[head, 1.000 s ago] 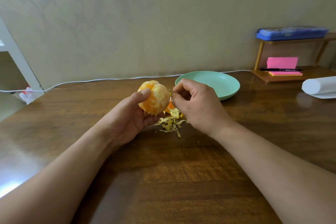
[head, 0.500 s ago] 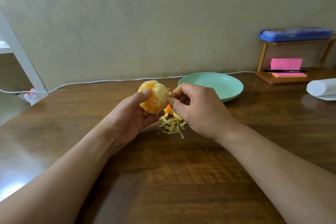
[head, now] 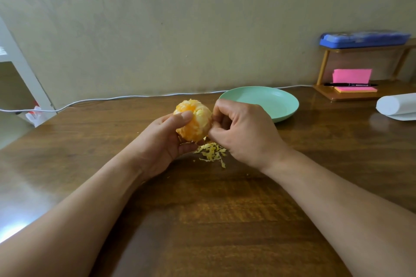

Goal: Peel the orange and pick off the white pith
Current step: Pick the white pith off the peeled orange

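A peeled orange (head: 195,119), partly covered in pale pith, is held above the wooden table (head: 225,220). My left hand (head: 167,141) grips it from the left and below, thumb across its front. My right hand (head: 245,135) is at the orange's right side with its fingers curled, and the fingertips pinch at the pith there. A small heap of pith and peel scraps (head: 211,153) lies on the table just under both hands.
A mint green plate (head: 276,101) stands behind my right hand. A white cable (head: 112,98) runs along the wall. At the right are a wooden shelf (head: 360,94) with pink sticky notes, a pen, a blue case (head: 364,39), and a white paper roll (head: 396,104).
My right hand has come back against the orange's right side, hiding the orange peel piece below it. The left hand keeps the same grip on the fruit.
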Tool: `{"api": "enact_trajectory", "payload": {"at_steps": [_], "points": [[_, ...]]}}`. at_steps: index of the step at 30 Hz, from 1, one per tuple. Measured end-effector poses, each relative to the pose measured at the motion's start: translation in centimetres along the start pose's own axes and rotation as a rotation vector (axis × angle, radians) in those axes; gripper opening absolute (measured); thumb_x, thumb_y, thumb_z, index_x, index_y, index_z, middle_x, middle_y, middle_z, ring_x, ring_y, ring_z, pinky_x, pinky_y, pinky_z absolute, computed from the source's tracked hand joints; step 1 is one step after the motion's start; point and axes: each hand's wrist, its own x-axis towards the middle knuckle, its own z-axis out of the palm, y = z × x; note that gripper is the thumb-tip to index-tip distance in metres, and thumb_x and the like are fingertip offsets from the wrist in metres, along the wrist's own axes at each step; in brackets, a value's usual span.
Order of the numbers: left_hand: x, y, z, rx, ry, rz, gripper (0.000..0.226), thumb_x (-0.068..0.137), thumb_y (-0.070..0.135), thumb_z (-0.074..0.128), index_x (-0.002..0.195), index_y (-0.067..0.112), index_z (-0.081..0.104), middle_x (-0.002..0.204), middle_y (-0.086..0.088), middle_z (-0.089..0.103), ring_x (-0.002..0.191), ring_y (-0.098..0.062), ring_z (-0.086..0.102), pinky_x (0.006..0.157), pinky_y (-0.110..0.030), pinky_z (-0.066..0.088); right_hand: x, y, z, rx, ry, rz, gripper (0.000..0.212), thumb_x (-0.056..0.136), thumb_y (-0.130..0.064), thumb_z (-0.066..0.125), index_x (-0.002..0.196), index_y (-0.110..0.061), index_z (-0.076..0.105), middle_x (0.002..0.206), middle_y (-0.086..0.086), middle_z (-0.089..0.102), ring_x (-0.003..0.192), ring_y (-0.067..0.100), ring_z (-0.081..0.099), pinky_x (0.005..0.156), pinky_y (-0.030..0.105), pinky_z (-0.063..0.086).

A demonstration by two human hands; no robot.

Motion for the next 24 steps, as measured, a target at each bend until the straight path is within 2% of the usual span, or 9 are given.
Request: {"api": "enact_trajectory", "payload": {"at_steps": [2, 5, 8, 11, 13, 16, 19, 24], "points": [[-0.1, 0.0, 0.0, -0.027, -0.011, -0.019, 0.066, 0.065, 0.045, 0.095, 0.119, 0.011, 0.076, 0.107, -0.013, 0.075, 0.087, -0.024, 0.075, 0.077, -0.032, 0.064, 0.0, 0.1, 0.0, 0.021, 0.009, 0.007, 0.019, 0.092, -0.023, 0.073, 0.077, -0.023, 0.061, 0.064, -0.006, 0.063, 0.061, 0.015, 0.06, 0.055, 0.034, 0.052], [-0.3, 0.2, 0.1, -0.081, -0.01, -0.041, 0.068, 0.07, 0.045, 0.08, 0.127, 0.01, 0.068, 0.103, -0.014, 0.074, 0.076, -0.022, 0.072, 0.067, -0.029, 0.063, 0.2, 0.5, -0.1, 0.101, 0.022, 0.04, 0.018, 0.09, -0.019, 0.074, 0.077, -0.022, 0.062, 0.066, -0.006, 0.064, 0.062, 0.017, 0.061, 0.057, 0.04, 0.054], [-0.6, 0.4, 0.0, -0.095, -0.062, -0.051, 0.069, 0.074, 0.049, 0.083, 0.13, 0.012, 0.067, 0.111, -0.018, 0.073, 0.075, -0.022, 0.068, 0.064, -0.027, 0.061, 0.3, 0.9, -0.4, 0.174, 0.038, 0.069, 0.016, 0.094, -0.019, 0.071, 0.079, -0.022, 0.065, 0.068, -0.006, 0.065, 0.063, 0.016, 0.061, 0.057, 0.039, 0.053], [-0.6, 0.5, -0.1, -0.091, -0.052, -0.068, 0.062, 0.088, 0.055, 0.065, 0.133, 0.013, 0.065, 0.112, -0.018, 0.073, 0.073, -0.02, 0.065, 0.062, -0.025, 0.058, 0.2, 0.5, -0.4, 0.172, 0.037, 0.055, 0.017, 0.103, -0.022, 0.063, 0.089, -0.023, 0.072, 0.069, -0.006, 0.066, 0.059, 0.011, 0.058, 0.054, 0.031, 0.045], [-0.5, 0.6, -0.1, -0.098, -0.039, -0.065, 0.058, 0.093, 0.055, 0.057, 0.135, 0.015, 0.064, 0.111, -0.016, 0.073, 0.072, -0.019, 0.065, 0.061, -0.025, 0.058, 0.1, 0.1, -0.4, 0.162, 0.024, 0.039, 0.012, 0.105, -0.025, 0.063, 0.1, -0.023, 0.073, 0.075, -0.008, 0.069, 0.064, 0.011, 0.063, 0.057, 0.033, 0.05], [-0.4, 0.6, -0.2, -0.115, -0.016, -0.047, 0.049, 0.092, 0.054, 0.058, 0.127, 0.02, 0.07, 0.106, -0.011, 0.073, 0.072, -0.019, 0.066, 0.06, -0.025, 0.057, 0.0, -0.5, -0.5, 0.117, -0.026, 0.025, 0.011, 0.099, -0.032, 0.072, 0.108, -0.026, 0.07, 0.085, -0.015, 0.07, 0.071, 0.013, 0.066, 0.068, 0.041, 0.058], [-0.3, 0.6, -0.2, -0.106, -0.001, -0.045, 0.05, 0.091, 0.054, 0.06, 0.124, 0.019, 0.072, 0.104, -0.009, 0.073, 0.073, -0.018, 0.066, 0.06, -0.024, 0.057, 0.0, -0.6, -0.5, 0.074, -0.046, 0.027, 0.016, 0.096, -0.037, 0.077, 0.104, -0.026, 0.069, 0.085, -0.016, 0.07, 0.07, 0.01, 0.064, 0.068, 0.04, 0.058], [-0.2, 0.5, 0.1, -0.035, 0.033, -0.035, 0.057, 0.089, 0.054, 0.061, 0.129, 0.014, 0.067, 0.1, -0.009, 0.073, 0.073, -0.018, 0.067, 0.059, -0.023, 0.057, 0.1, -0.4, -0.4, 0.025, -0.043, 0.009, 0.01, 0.098, -0.035, 0.073, 0.101, -0.025, 0.073, 0.084, -0.013, 0.072, 0.072, 0.009, 0.065, 0.068, 0.04, 0.058]]}}
